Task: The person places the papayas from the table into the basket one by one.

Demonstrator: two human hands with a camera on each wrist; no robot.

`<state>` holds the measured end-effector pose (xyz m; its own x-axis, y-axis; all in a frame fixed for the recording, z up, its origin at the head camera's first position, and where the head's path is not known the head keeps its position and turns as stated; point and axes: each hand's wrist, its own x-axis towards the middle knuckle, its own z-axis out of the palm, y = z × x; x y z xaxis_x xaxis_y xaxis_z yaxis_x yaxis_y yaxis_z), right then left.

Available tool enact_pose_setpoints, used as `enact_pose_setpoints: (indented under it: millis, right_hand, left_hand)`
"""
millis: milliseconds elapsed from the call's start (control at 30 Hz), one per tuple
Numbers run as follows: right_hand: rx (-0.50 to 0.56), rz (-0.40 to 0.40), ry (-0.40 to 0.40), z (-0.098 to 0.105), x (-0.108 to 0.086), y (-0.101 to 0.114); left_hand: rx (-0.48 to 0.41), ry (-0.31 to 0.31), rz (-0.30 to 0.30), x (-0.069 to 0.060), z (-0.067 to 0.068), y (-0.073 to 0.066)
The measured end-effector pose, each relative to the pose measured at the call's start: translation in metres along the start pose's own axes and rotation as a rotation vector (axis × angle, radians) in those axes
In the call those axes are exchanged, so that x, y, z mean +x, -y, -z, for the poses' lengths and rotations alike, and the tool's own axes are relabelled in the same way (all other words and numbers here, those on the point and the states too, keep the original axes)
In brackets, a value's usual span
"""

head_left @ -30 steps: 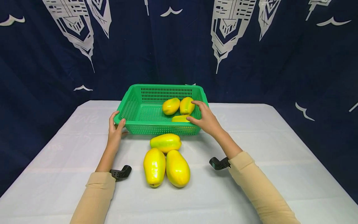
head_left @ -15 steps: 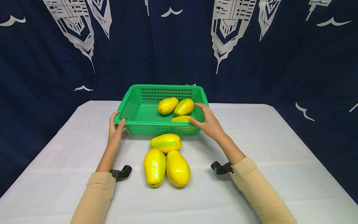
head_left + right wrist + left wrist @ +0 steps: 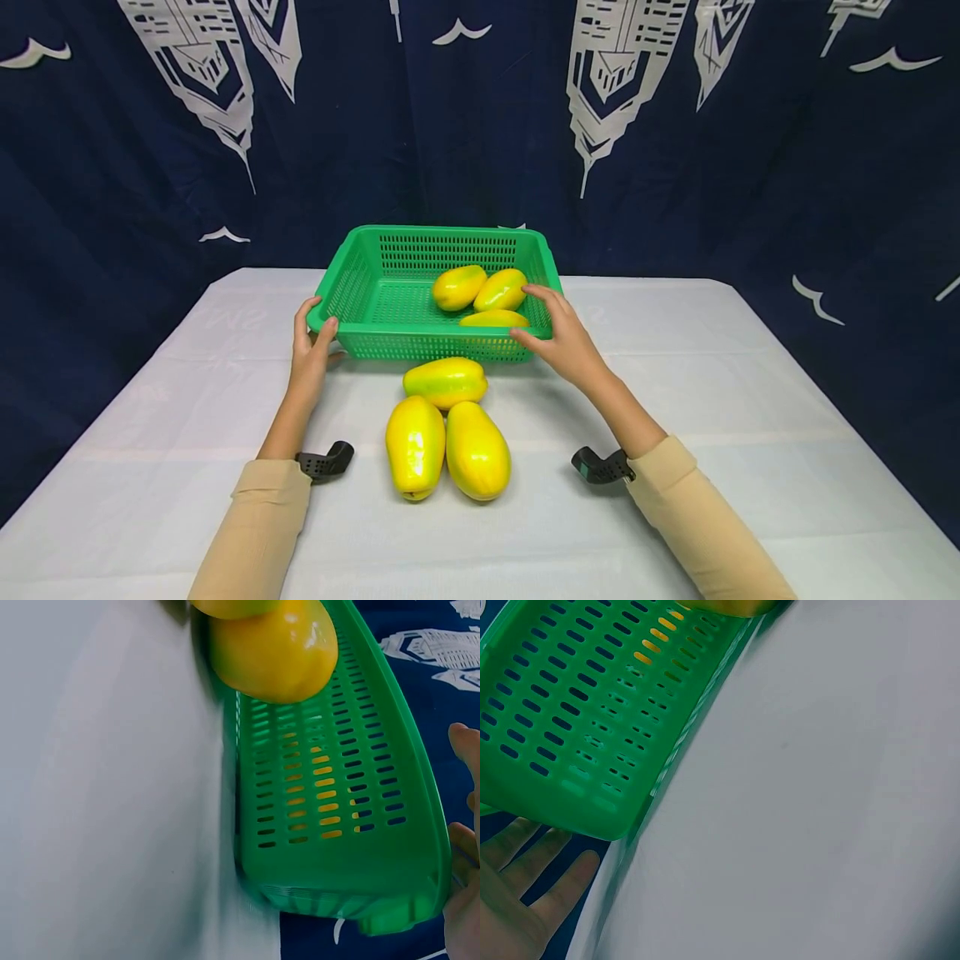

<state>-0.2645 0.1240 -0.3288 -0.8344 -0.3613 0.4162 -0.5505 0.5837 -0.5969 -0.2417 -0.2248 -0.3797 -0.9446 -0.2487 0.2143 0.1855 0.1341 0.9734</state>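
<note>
The left hand point(image 3: 309, 357) holds the basket point(image 3: 386, 343) at its near left corner, thumb on the front rim and fingers round the outside; its grip has hold of that corner only. In the left wrist view, its fingers show a little apart, beside the corner.

The right hand point(image 3: 568, 342) is over the basket's near right corner. Its grip is spread wide, thumb well apart from the forefinger, and has hold of nothing. The forefinger tip is right by the end of the right inner fruit point(image 3: 501, 290); whether they touch, I cannot tell.

The green basket stands upright on the white worktop point(image 3: 690, 375), towards its far edge. Three yellow fruits are inside, all in the right half: beside the right inner fruit lies the left inner fruit point(image 3: 459, 288), and nearer the front wall is the near inner fruit point(image 3: 495, 318), partly hidden by the rim.

Three more lie outside. The crosswise fruit point(image 3: 446, 383) is just in front of the basket; nearer the person, the left outer fruit point(image 3: 416, 448) and right outer fruit point(image 3: 477, 452) lie side by side. Behind hangs a dark blue curtain point(image 3: 420, 125) with white drawings.
</note>
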Motion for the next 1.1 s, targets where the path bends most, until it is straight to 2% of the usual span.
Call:
enact_pose_setpoints:
  millis: [367,667,1100]
  right_hand:
    - [-0.025,0.039,0.025,-0.003,-0.018,0.006]
    - [-0.017,0.066,0.029,-0.005,-0.031,0.014]
    - [0.012,0.083,0.056,-0.014,-0.053,0.028]
  left_hand:
    - [-0.017,0.018,0.017,-0.011,-0.003,-0.019]
    - [-0.003,0.006,-0.011,0.001,0.001,0.001]
    - [-0.02,0.006,-0.019,0.001,0.0,0.003]
